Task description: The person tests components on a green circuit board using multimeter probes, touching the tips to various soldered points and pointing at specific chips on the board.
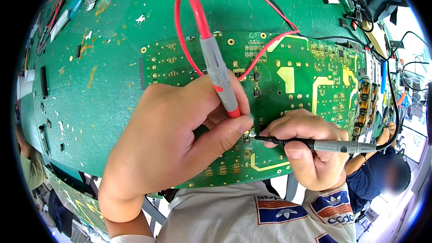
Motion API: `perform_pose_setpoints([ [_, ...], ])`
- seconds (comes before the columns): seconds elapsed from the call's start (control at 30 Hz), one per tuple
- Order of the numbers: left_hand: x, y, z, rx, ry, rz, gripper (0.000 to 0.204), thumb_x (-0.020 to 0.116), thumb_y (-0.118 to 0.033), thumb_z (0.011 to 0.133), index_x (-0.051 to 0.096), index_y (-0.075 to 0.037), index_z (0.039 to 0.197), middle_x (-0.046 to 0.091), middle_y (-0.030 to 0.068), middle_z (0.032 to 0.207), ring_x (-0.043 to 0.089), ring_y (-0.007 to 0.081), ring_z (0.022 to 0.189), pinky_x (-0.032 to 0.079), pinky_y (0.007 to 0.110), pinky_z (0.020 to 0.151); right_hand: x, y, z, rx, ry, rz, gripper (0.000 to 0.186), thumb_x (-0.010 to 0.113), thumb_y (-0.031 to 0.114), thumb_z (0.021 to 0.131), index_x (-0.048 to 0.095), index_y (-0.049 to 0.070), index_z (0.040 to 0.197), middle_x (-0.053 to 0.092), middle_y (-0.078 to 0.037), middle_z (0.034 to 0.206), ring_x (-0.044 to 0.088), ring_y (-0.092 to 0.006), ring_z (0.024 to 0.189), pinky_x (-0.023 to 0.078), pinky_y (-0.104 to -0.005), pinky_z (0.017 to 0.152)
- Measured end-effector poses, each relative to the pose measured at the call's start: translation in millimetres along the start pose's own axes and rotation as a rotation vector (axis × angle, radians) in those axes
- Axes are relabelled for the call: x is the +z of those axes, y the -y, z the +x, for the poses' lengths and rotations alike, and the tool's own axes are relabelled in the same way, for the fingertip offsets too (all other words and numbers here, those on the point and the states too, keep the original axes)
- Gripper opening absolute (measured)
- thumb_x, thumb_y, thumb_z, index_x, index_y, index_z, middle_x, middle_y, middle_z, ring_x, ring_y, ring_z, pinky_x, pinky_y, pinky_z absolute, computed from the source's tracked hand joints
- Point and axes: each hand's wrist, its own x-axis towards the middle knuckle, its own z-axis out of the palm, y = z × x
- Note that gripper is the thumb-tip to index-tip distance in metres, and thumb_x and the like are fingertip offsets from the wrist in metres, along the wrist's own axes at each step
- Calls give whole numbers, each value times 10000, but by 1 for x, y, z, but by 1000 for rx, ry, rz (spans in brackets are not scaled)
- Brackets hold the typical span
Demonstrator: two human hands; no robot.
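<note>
Red probe (pixel 214 63): tip seemingly lost behind left hand (pixel 155 130)! | black probe (pixel 330 146): contact point too small to call | co-worker (pixel 374 168) at right: head a blur

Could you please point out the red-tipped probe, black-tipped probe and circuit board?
Red-tipped probe (pixel 217 69), head view: grey handle.
Black-tipped probe (pixel 333 146), head view: grey handle.
Circuit board (pixel 270 83), head view: bare green surface.

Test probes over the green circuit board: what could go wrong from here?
1. The black-tipped test probe points in beside tiny components; a slip might short neighbours.
2. The left hand partly covers the red-banded test probe near its tip; misplacement could go unnoticed.
3. The red test lead loops loosely; a snag might jerk that probe.
</note>
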Motion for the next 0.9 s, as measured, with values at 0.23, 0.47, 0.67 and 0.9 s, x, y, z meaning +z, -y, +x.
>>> perform_pose_setpoints([
  [0.23,0,-3,1,-56,12,-14,150,731,-109,904,669,28,900,725,96,784,717,154,685,549,253,601,0,-1,0,-60,3,-45,235,663,163,963,643,-71,959,695,-176,838,672,-275,734,540,-365,678],
  [0.47,-4,-10,-2,-17,43,71,90,734,-99,892,699,-17,896,707,77,797,708,190,679,525,275,610,-3,9,12,-248,81,-202,242,781,-2,811,636,10,1005,677,-104,862,656,-300,713,520,-397,667],
  [0.67,-4,-9,-2,69,79,118,66,717,-104,900,684,-50,919,689,73,798,690,233,675,518,311,606,-3,9,8,-240,77,-236,237,784,3,806,644,26,996,679,-98,867,669,-304,739,528,-398,683],
  [0.9,-1,-12,-4,112,70,171,97,714,-125,911,651,-57,940,683,83,794,695,260,679,516,332,601,-2,7,8,-229,72,-234,214,772,27,824,643,26,995,681,-122,828,654,-316,686,509,-401,652],
])
